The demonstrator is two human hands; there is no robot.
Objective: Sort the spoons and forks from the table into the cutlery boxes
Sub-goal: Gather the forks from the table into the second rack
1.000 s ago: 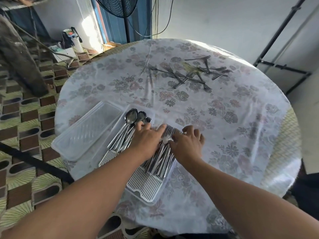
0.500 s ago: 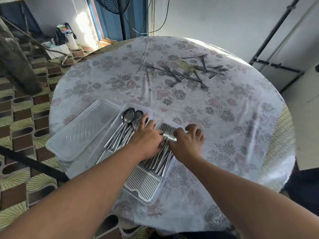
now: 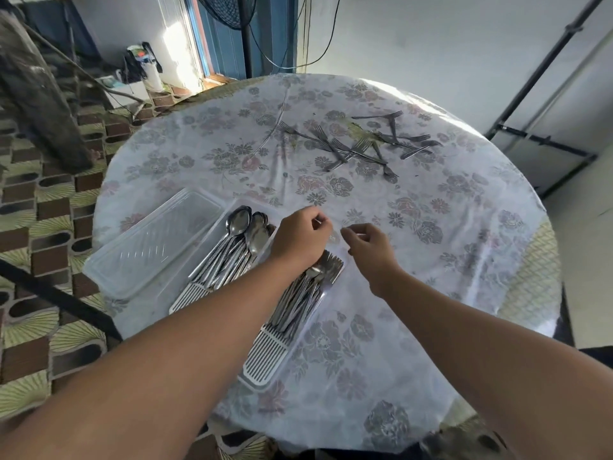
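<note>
Several loose forks (image 3: pixel 361 146) lie scattered on the far side of the round table. Two clear cutlery boxes sit at the near left. The left-hand box (image 3: pixel 185 298) holds a bundle of spoons (image 3: pixel 242 240). The box beside it (image 3: pixel 265 358) holds forks (image 3: pixel 308 287) with their tines toward the far end. My left hand (image 3: pixel 300 235) hovers over the far end of the fork box, fingers curled in, holding nothing. My right hand (image 3: pixel 370 249) hangs just right of it above the cloth, finger and thumb apart, empty.
A clear lid (image 3: pixel 149 240) lies left of the boxes near the table's edge. The table (image 3: pixel 447 247) wears a floral cloth. A fan stand (image 3: pixel 247 38) and cables are beyond the far edge, black poles (image 3: pixel 530 81) at the right, patterned floor at the left.
Both hands were pressed on the forks in the box. They have lifted off and moved forward, past the box's far end. The forks stay in the box.
</note>
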